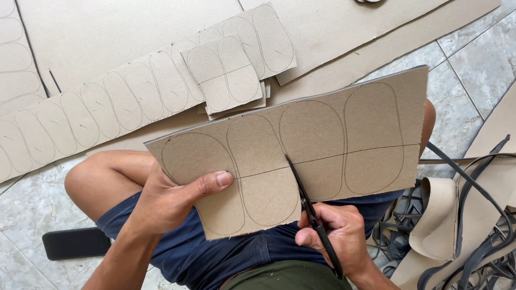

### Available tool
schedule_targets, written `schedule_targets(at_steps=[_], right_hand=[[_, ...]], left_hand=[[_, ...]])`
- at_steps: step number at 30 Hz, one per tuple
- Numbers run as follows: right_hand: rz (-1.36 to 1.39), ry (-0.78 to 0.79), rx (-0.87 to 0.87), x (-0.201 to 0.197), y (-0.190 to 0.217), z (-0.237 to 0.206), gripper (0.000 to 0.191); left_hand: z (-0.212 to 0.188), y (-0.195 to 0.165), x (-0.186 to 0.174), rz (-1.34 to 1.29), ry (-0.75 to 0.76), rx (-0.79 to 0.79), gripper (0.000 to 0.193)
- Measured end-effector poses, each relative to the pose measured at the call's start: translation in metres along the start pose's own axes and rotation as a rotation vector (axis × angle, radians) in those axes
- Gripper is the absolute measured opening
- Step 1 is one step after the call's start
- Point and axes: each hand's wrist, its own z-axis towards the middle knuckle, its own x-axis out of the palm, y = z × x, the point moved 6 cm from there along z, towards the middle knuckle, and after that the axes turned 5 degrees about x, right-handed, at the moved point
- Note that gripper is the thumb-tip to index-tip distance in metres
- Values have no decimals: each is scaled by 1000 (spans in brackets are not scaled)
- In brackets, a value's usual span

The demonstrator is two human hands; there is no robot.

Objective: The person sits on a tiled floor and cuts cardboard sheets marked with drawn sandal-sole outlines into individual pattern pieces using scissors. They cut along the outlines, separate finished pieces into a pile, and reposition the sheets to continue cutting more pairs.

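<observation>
The right hand (336, 233) is clenched around the handles of black scissors (312, 212), whose blades bite up into the lower edge of a cardboard sheet (322, 145), while the left hand (172, 201) grasps the sheet's lower left part, thumb pressed flat on its face and fingers hidden behind. The sheet is grey-brown, held tilted above the person's lap, with four rounded outlines pencilled side by side and one long line crossing them. Its right and top edges hang free over the tiled floor (473, 64), with a long marked cardboard strip (107, 107) lying well beyond and dark strap offcuts (478, 231) crowding the right.
</observation>
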Motion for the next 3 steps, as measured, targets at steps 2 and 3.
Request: schedule_targets(at_steps=[2,3], right_hand=[[107,91,221,0,-14,-3,55],[161,136,326,-2,-20,-4,53]], left_hand=[[-2,1,-1,77,23,57,37],[-1,0,-2,117,36,91,35]])
